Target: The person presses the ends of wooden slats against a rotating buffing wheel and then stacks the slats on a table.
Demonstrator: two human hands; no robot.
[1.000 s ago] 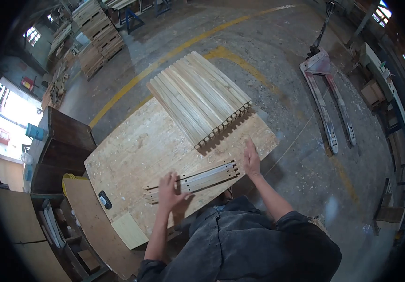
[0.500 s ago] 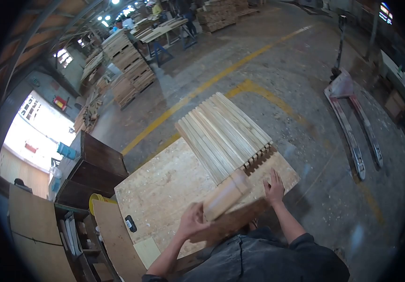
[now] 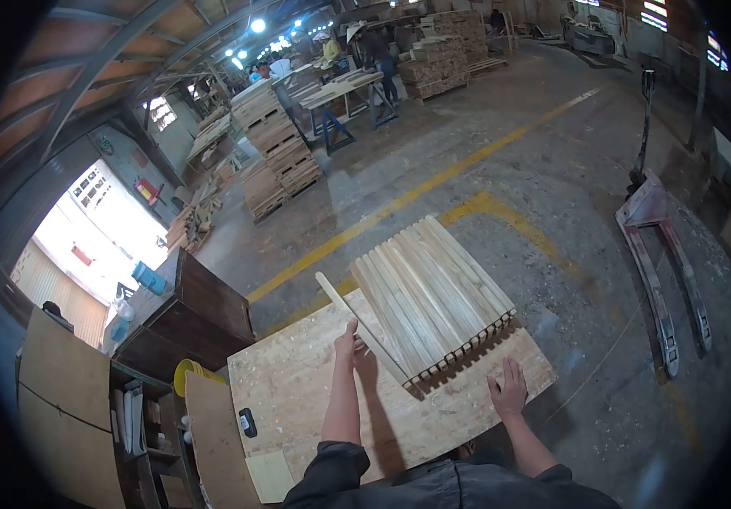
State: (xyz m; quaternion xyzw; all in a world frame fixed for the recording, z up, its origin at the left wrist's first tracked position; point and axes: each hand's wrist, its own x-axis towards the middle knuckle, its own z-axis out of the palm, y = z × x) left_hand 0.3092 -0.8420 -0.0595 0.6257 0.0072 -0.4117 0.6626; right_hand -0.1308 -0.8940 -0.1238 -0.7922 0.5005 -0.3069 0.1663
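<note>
My left hand (image 3: 347, 343) grips a long, narrow wooden slat (image 3: 375, 349) by its side. The slat is tilted up at the left edge of a row of similar wooden slats (image 3: 433, 297) laid side by side, its near end close to the row's front corner. Dark notches or gaps show along the near ends of the row. My right hand (image 3: 509, 390) rests at the right part of the plywood tabletop (image 3: 289, 373), fingers stretched out and nothing in them.
A small black object (image 3: 248, 422) lies on the tabletop's left side. A dark cabinet (image 3: 204, 305) and a yellow bucket (image 3: 185, 373) stand left. Right of me is a pallet jack (image 3: 649, 204). Stacked wood (image 3: 276, 153) and a person (image 3: 375, 55) at a work table are farther back.
My left hand has moved forward and turned; the wooden piece it held near me is now a slat at the row's left edge. My right hand stays near the right edge. The view has tilted up.
</note>
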